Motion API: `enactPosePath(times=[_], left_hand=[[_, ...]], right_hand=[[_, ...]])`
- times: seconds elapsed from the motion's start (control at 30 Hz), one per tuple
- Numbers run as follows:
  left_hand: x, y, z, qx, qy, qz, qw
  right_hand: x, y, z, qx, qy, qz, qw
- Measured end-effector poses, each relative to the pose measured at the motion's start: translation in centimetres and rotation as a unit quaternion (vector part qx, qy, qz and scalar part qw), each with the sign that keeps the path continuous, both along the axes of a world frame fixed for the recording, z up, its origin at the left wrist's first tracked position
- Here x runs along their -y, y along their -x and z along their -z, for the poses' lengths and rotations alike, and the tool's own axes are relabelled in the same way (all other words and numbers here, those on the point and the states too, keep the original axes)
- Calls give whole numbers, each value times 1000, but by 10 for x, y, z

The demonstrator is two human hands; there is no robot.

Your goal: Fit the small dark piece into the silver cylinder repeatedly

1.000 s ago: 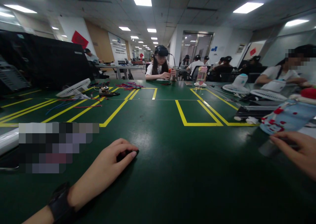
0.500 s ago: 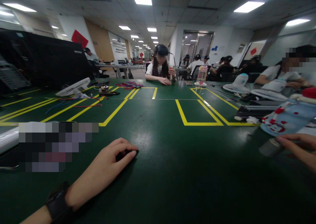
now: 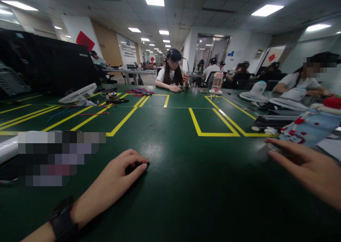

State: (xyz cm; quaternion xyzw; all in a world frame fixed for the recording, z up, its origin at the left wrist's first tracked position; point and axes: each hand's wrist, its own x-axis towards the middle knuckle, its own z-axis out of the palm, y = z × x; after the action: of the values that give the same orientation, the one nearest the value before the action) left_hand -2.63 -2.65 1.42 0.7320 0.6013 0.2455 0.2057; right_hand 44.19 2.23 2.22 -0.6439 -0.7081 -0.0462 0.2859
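Note:
My left hand (image 3: pixel 119 172) rests on the green table (image 3: pixel 170 199), left of the middle, a black watch (image 3: pixel 63 217) on its wrist. Its thumb and fingers close round a small dark thing, mostly hidden, that I cannot make out. At the right, my right hand (image 3: pixel 306 167) reaches in from the edge. Between its thumb and fingers is a small blurred greyish object (image 3: pixel 273 146), just left of the light blue patterned bag (image 3: pixel 306 126).
A white fan part (image 3: pixel 78 93) and wires (image 3: pixel 77 110) lie at the left, near a large black case (image 3: pixel 53 62). Across the table sits a person (image 3: pixel 173 73). White fans (image 3: pixel 255 92) and a clear bottle (image 3: pixel 217 82) stand at the back right.
My right hand has moved left and further into view, and the grey object between its fingers has moved left with it. My left hand has stayed in place.

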Motion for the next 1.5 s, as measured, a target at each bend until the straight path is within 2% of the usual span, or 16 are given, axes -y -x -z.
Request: enactPosePath(times=[0.1, 0.2, 0.27, 0.37, 0.43, 0.53, 0.67, 0.77, 0.9, 1.0, 1.1, 1.17, 1.27, 1.37, 1.5], left_hand=[[0, 0, 0, -2, 3, 1, 1000], [-1, 4, 6, -4, 4, 5, 1000], [-3, 8, 11, -6, -3, 10, 1000], [-6, 9, 14, -11, -3, 8, 1000], [-8, -1, 9, -5, -3, 5, 1000], [-12, -34, -5, 29, -39, 19, 999], [-20, -80, -26, 65, -92, 71, 991], [-24, -91, -33, 85, -112, 74, 987], [-23, -78, -23, 83, -103, 41, 990], [-23, -71, -5, 41, -54, 62, 996], [-25, -75, 9, 3, -43, 80, 996], [-27, -79, 11, -10, -45, 82, 996], [-27, -77, 6, 0, -29, 80, 996], [-22, -56, -2, 25, -13, 51, 998], [-12, -9, -3, 17, 15, -15, 1000]], right_hand=[[3, 81, -16, -14, 41, -181, 982], [6, 151, -17, -53, 78, -341, 935], [9, 180, -12, -74, 96, -403, 907], [9, 194, 0, -113, 112, -415, 896], [7, 192, 9, -167, 132, -390, 896], [3, 188, 19, -239, 168, -370, 882], [1, 188, 24, -248, 180, -370, 877], [3, 189, 23, -247, 173, -372, 878], [6, 186, 21, -214, 136, -367, 895], [6, 185, 23, -188, 113, -365, 905], [6, 187, 24, -166, 105, -363, 911], [6, 189, 23, -156, 116, -363, 911], [4, 182, 18, -148, 120, -346, 919], [-2, 149, 14, -123, 93, -279, 948], [-14, 59, 19, -67, 47, -120, 989]])
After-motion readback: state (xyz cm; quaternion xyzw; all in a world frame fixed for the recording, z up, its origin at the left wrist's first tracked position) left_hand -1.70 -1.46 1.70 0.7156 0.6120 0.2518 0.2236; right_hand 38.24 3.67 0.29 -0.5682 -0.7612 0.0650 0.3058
